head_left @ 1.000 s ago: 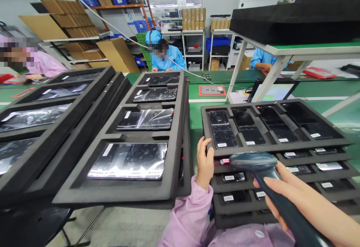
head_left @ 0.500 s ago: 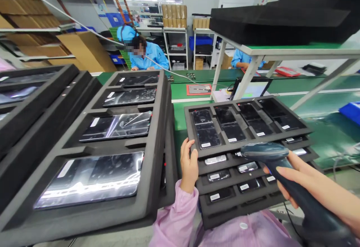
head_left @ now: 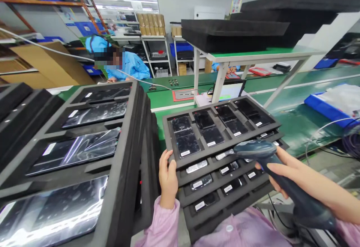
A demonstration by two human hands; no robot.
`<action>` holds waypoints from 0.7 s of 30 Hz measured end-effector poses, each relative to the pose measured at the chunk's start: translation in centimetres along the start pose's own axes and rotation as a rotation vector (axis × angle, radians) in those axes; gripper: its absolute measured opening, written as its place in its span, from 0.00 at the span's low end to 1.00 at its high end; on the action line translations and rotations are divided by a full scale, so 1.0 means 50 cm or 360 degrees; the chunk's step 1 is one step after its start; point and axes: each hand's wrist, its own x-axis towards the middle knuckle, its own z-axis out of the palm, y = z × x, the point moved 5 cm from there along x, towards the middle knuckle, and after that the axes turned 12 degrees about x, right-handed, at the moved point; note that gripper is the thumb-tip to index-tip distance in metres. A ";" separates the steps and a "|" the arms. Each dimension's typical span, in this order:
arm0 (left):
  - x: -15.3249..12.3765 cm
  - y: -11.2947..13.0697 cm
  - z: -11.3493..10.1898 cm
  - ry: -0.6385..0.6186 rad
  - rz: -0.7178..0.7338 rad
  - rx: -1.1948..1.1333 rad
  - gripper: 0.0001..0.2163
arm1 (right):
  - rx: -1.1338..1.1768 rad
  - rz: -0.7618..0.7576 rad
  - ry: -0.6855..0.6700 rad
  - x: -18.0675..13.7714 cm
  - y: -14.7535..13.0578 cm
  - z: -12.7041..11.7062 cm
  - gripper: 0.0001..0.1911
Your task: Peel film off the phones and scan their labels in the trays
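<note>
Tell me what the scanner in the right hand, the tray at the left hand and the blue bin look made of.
Scanner: probably hard plastic, dark and smooth, with a soft sheen on its head.
Tray: likely dense foam, matte dark grey, with thick walls around the recesses.
Blue bin: seemingly plastic, given its even colour; its finish is hard to judge.

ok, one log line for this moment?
left hand: at corner of top tray | right hand: gripping scanner | top tray: four panels in slots

Left hand [head_left: 168,181] upright; right hand [head_left: 289,170] in curled grip.
Left fingers point up, thumb apart; right thumb points toward left-hand side.
</note>
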 end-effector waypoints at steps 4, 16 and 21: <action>0.001 0.001 -0.004 -0.0004 -0.0040 0.0042 0.18 | -0.0049 -0.0021 0.0121 0.004 -0.009 -0.081 0.39; 0.000 0.008 -0.013 0.0036 -0.0300 0.0142 0.22 | 0.0122 -0.0070 0.0023 0.037 0.014 -0.132 0.44; 0.002 0.002 -0.019 0.0044 -0.0476 0.0146 0.26 | 0.0207 0.0018 0.0048 0.036 0.024 -0.151 0.47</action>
